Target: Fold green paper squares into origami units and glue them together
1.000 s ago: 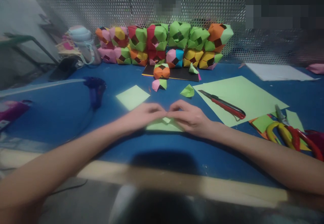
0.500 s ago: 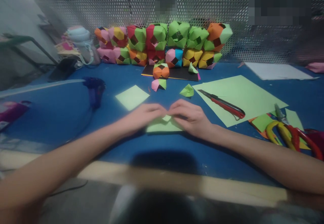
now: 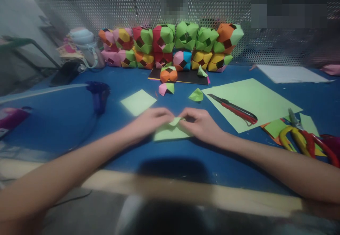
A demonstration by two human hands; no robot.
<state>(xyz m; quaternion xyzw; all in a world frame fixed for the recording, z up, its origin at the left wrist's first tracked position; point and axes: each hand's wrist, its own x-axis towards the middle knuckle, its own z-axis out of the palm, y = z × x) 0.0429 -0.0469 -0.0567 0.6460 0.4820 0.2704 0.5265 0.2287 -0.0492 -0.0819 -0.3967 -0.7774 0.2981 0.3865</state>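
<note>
A piece of light green paper (image 3: 171,133) lies on the blue tabletop in front of me, with a flap lifted at its far edge. My left hand (image 3: 151,120) is closed on the paper from the left, its fingertips at the flap. From the right, my right hand (image 3: 200,123) pinches the paper's far edge, its thumb and index finger together. The fingers hide part of the fold. Just beyond my left hand lies a flat light green paper square (image 3: 139,102). A small folded green paper piece (image 3: 196,95) sits beyond my right hand.
Colourful folded-paper balls (image 3: 162,40) are stacked along the perforated metal panel. A red utility knife (image 3: 233,109) rests on a large green sheet (image 3: 255,97). Scissors (image 3: 309,136) lie at right. A blue glue gun (image 3: 98,95) stands at left, its cord trailing nearby.
My right hand has shifted slightly right, away from the left fingertips, and its index finger is more bent. More of the raised paper flap shows between the hands.
</note>
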